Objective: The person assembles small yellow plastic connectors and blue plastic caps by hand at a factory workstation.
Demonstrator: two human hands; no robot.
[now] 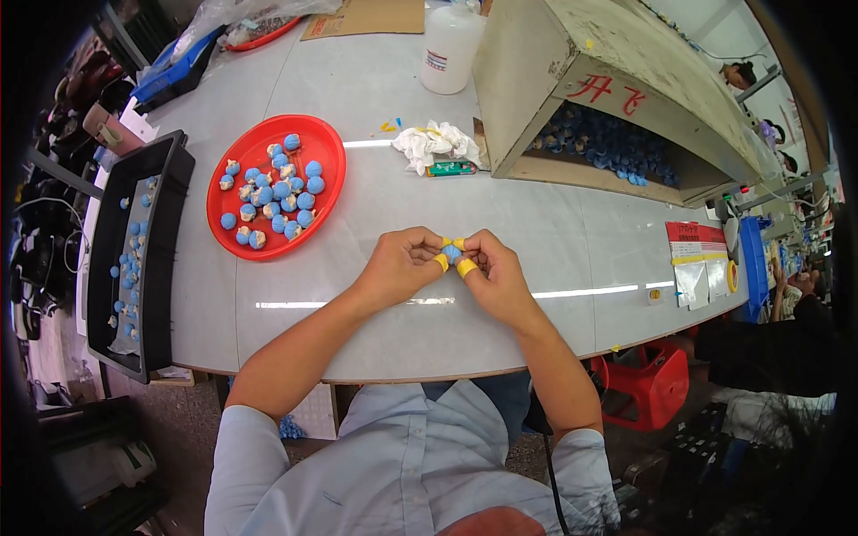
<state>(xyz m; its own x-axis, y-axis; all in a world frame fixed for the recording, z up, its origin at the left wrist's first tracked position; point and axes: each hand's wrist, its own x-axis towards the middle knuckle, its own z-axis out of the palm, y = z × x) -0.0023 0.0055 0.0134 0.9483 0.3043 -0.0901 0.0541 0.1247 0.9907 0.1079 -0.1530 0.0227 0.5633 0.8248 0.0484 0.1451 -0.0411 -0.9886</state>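
Between both hands, over the near middle of the grey table (393, 205), is a small blue ball-shaped piece (453, 252), mostly covered by my fingers. My left hand (404, 265) pinches it from the left and my right hand (494, 273) from the right. Yellow tape wraps the thumb and index fingertips of each hand. To the left lies a round red tray (234, 143) with several blue balls (281, 190) that have cream-coloured parts. Further left, a long black tray (161, 259) holds more such balls on a pale sheet.
A wooden box (572, 54), open at the front, holds many blue pieces (608, 147) at the back right. Near it are a white bottle (449, 54), crumpled tissue (435, 145) and a green packet (451, 169). Papers (700, 259) lie far right; a red stool (657, 384) stands below.
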